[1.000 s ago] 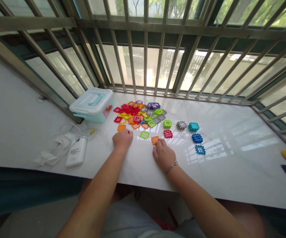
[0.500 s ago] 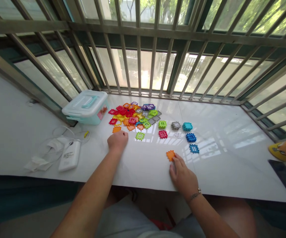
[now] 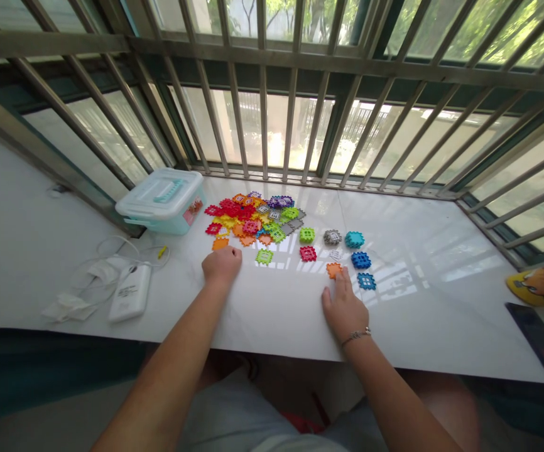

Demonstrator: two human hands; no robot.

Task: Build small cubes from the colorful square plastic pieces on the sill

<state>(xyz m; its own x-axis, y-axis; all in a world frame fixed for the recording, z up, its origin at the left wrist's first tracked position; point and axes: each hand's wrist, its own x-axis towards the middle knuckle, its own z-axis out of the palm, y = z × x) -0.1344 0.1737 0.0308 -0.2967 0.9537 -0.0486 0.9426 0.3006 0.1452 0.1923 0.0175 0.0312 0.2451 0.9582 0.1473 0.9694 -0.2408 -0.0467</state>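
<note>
My left hand (image 3: 222,266) rests on the table as a fist, just below an orange tile (image 3: 220,243) at the edge of a heap of coloured, notched plastic tiles (image 3: 241,216). No tile shows in it. My right hand (image 3: 346,307) lies with fingers stretched out and thumb apart, fingertips touching an orange tile (image 3: 333,270) flat on the table. Around that tile are a red tile (image 3: 308,253), a white tile (image 3: 335,255), a blue stack (image 3: 361,260) and a blue window tile (image 3: 367,281). Behind sit green (image 3: 306,235), grey (image 3: 333,236) and teal (image 3: 355,239) stacks. A light green tile (image 3: 264,256) lies between my hands.
A lidded teal box (image 3: 163,198) stands at the back left. Nearer are a white power bank (image 3: 130,292) and cables (image 3: 97,273). At the right edge are a dark phone (image 3: 538,336) and a yellow printed object (image 3: 540,284). Metal bars (image 3: 262,125) close off the table's back.
My right hand has moved forward and slightly right, and the orange tile has slid with it toward the white tile. My left fist has stayed in place.
</note>
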